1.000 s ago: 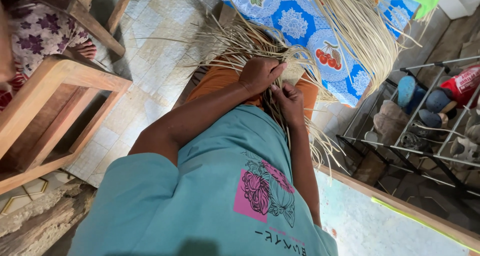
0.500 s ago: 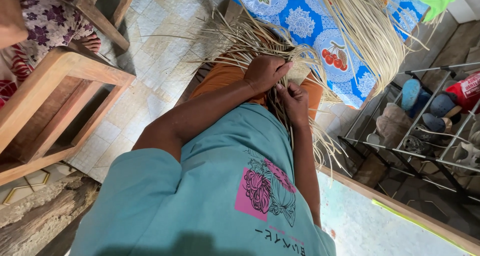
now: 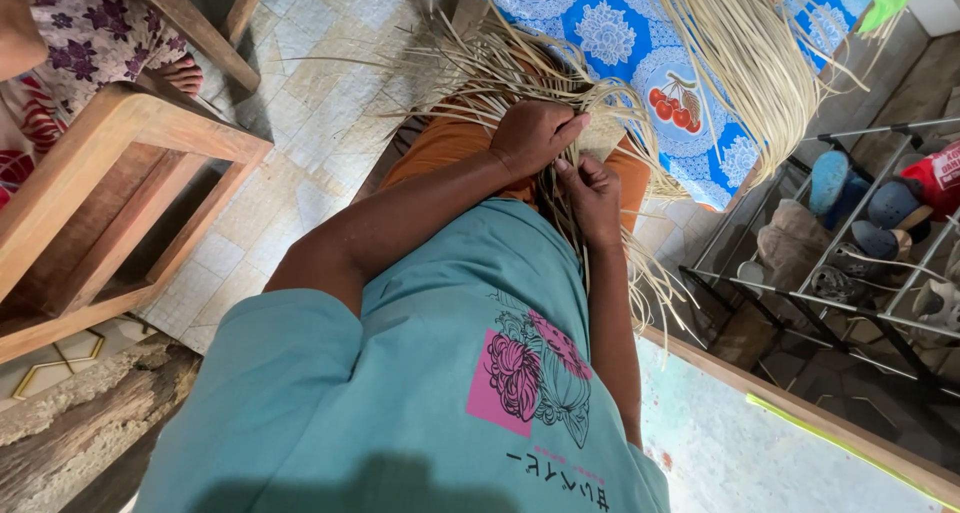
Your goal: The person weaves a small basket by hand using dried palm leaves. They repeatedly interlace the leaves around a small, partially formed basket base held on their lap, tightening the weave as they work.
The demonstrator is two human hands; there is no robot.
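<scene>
Your left hand (image 3: 535,133) and right hand (image 3: 592,195) both pinch the pale straw strands (image 3: 560,178) between them; the strands run lengthwise away from you.

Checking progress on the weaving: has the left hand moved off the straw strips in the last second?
No. The left hand stays on the straw strips over the orange lap, beside the right hand; only the camera shifted slightly.
</scene>
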